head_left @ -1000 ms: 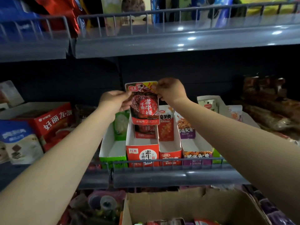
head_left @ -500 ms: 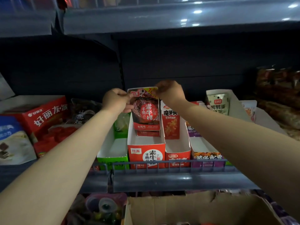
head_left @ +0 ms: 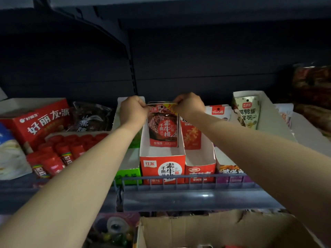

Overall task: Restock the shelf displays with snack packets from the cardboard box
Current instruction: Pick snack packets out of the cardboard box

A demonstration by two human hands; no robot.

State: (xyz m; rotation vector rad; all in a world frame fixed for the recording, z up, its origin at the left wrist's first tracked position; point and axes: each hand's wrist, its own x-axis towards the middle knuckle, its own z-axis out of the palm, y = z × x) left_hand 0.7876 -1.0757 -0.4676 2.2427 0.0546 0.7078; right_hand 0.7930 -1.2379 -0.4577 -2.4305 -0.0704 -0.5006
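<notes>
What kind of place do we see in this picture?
Most likely a small shop's snack aisle: a metal shelf with a wire front rail, branded display boxes of packets, and a cardboard box of stock below.

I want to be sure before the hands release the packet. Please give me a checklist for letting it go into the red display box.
1. Both hands hold the packet: left hand and right hand pinch the top corners of the red snack packet: ok.
2. Packet is inside the red display box, between its side walls: ok.
3. Packet upright, label facing forward: ok.
4. Packet bottom rests on the box floor: cannot tell.
5. Packets behind it are aligned: cannot tell, hidden.
6. Box sits behind the shelf's wire rail: ok.
</notes>
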